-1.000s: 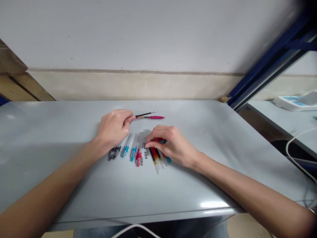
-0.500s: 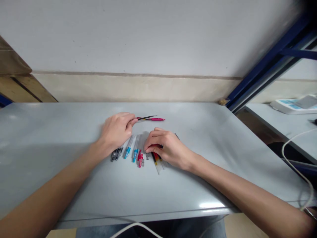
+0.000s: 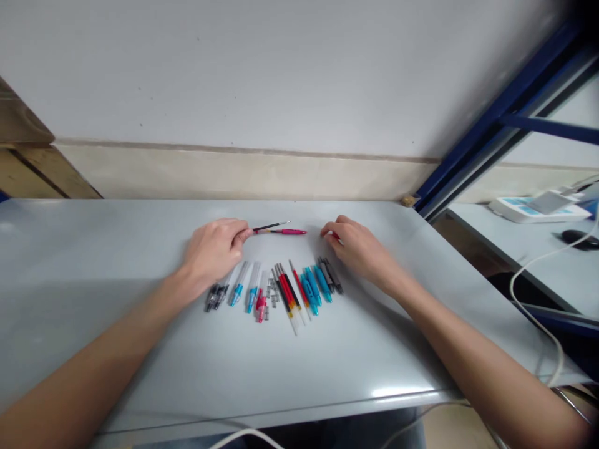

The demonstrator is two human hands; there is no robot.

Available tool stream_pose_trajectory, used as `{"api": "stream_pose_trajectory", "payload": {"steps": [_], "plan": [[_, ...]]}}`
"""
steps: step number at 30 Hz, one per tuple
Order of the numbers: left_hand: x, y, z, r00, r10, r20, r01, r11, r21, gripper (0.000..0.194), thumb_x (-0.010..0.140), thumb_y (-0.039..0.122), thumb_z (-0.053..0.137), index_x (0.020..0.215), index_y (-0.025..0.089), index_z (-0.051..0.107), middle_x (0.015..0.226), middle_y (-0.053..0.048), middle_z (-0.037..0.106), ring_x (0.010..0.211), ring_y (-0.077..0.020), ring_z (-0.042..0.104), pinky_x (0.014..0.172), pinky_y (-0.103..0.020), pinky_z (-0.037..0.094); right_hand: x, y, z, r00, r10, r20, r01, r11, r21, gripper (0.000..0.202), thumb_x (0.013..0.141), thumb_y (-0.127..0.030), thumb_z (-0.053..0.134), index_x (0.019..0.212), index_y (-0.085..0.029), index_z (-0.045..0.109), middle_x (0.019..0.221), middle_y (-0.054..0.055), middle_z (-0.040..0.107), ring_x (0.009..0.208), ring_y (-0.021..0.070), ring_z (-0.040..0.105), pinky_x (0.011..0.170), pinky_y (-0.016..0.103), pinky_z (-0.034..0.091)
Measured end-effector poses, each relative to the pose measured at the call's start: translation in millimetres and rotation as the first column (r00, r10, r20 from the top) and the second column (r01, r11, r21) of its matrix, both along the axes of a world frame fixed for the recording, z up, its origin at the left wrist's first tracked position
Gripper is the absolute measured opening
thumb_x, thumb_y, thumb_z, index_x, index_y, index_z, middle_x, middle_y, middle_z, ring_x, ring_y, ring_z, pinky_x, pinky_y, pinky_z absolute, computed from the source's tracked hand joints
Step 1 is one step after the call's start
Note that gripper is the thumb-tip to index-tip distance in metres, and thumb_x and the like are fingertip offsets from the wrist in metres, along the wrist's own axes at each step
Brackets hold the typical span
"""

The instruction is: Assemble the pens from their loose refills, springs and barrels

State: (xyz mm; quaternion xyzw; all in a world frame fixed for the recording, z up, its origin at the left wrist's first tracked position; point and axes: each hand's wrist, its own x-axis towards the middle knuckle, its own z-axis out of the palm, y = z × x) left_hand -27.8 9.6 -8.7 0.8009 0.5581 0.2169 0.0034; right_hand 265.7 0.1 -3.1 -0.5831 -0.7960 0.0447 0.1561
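Refills [image 3: 285,290] and clear barrels [image 3: 254,275] lie unjoined nearside of the seemingly assembled pink pen [image 3: 294,232], left hand [image 3: 214,251] pinching black refill [image 3: 272,226] beside it, right hand [image 3: 358,248] curled, contents unclear.

The left hand [image 3: 216,248] grips a black ink refill [image 3: 272,226] above a pink pen [image 3: 292,232]. The right hand [image 3: 355,244] is positioned near two dark grey pen barrels [image 3: 330,274]. Red and black refills [image 3: 287,290] lie on the table [image 3: 196,368].
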Motion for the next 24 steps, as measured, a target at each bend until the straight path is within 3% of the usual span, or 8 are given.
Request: {"api": "stream_pose_trajectory", "payload": {"steps": [4, 8, 11, 14, 16, 18, 21, 24], "plan": [[0, 1, -2.2, 1.000, -0.005, 0.015, 0.004, 1.000, 0.012, 0.027, 0.097, 0.026, 0.046, 0.078, 0.022, 0.065, 0.082, -0.004, 0.070, 0.074, -0.0210, 0.059, 0.062, -0.032, 0.031, 0, -2, -1.2, 0.998, -0.021, 0.062, 0.023, 0.999, -0.026, 0.028, 0.096, -0.010, 0.041, 0.103, -0.016, 0.068, 0.099, 0.012, 0.064, 0.074, 0.0189, 0.054, 0.067, 0.032, 0.033], [1, 0, -2.7, 1.000, -0.025, 0.015, 0.025, 1.000, 0.013, 0.027, 0.097, 0.026, 0.046, 0.078, 0.022, 0.064, 0.082, -0.004, 0.069, 0.076, -0.0212, 0.060, 0.062, -0.032, 0.031, -10, -10, 7.9, 0.996, -0.036, 0.084, 0.044, 0.995, -0.091, 0.020, 0.092, -0.012, 0.048, 0.082, -0.018, 0.065, 0.069, 0.005, 0.060, 0.059, 0.0173, 0.047, 0.059, 0.032, 0.027], [2, -1, -1.4, 1.000, -0.023, 0.016, 0.023, 1.000, -0.001, 0.027, 0.098, 0.027, 0.046, 0.077, 0.022, 0.062, 0.081, -0.003, 0.068, 0.075, -0.0207, 0.059, 0.062, -0.032, 0.030, -13, -12, 12.6, 0.997, -0.047, 0.064, 0.055, 0.989, -0.136, 0.019, 0.092, -0.016, 0.053, 0.074, -0.019, 0.061, 0.062, 0.004, 0.057, 0.056, 0.0167, 0.044, 0.057, 0.032, 0.026], [5, -5, 0.1, 0.998, -0.034, 0.059, 0.033, 0.999, 0.019, 0.028, 0.099, 0.027, 0.045, 0.077, 0.021, 0.060, 0.080, -0.003, 0.068, 0.072, -0.0193, 0.056, 0.062, -0.032, 0.030, -13, -10, 12.5, 0.999, -0.049, -0.009, 0.048, 0.994, -0.101, 0.025, 0.095, -0.025, 0.055, 0.072, -0.019, 0.063, 0.064, 0.004, 0.059, 0.058, 0.0163, 0.044, 0.057, 0.032, 0.027], [8, -7, 0.8, 0.991, -0.071, 0.116, 0.067, 0.997, 0.039, 0.028, 0.101, 0.027, 0.043, 0.079, 0.021, 0.060, 0.080, -0.003, 0.067, 0.071, -0.0182, 0.055, 0.063, -0.031, 0.032, -14, -9, 11.0, 0.983, -0.044, -0.178, 0.031, 0.997, -0.075, 0.028, 0.098, -0.033, 0.056, 0.076, -0.018, 0.068, 0.065, 0.004, 0.061, 0.060, 0.0161, 0.046, 0.059, 0.032, 0.031], [11, -10, 1.1, 0.976, -0.130, 0.176, 0.121, 0.991, 0.059, 0.030, 0.103, 0.029, 0.041, 0.080, 0.020, 0.059, 0.079, -0.003, 0.065, 0.071, -0.0172, 0.054, 0.065, -0.031, 0.034, -19, -9, 8.8, 0.882, -0.012, -0.471, -0.050, 0.992, -0.120, 0.027, 0.096, -0.040, 0.060, 0.090, -0.018, 0.075, 0.070, 0.003, 0.064, 0.061, 0.0152, 0.049, 0.060, 0.031, 0.036], [17, -15, 1.4, 0.947, -0.218, 0.236, 0.199, 0.975, 0.101, 0.032, 0.105, 0.031, 0.040, 0.082, 0.019, 0.059, 0.078, -0.003, 0.062, 0.071, -0.0161, 0.053, 0.067, -0.030, 0.036, -34, -13, 4.5, 0.512, -0.048, -0.857, -0.272, 0.938, -0.216, 0.042, 0.089, -0.047, 0.071, 0.119, -0.018, 0.073, 0.087, 0.005, 0.071, 0.064, 0.0137, 0.054, 0.058, 0.029, 0.043], [22, -19, 2.1, 0.921, -0.295, 0.254, 0.267, 0.954, 0.141, 0.032, 0.105, 0.030, 0.041, 0.083, 0.018, 0.061, 0.078, -0.002, 0.060, 0.071, -0.0155, 0.053, 0.069, -0.029, 0.039, -48, -16, 0.5, 0.206, -0.131, -0.970, -0.367, 0.908, -0.201, 0.042, 0.083, -0.046, 0.077, 0.114, -0.019, 0.074, 0.097, 0.007, 0.073, 0.074, 0.0141, 0.061, 0.060, 0.027, 0.047]]}}
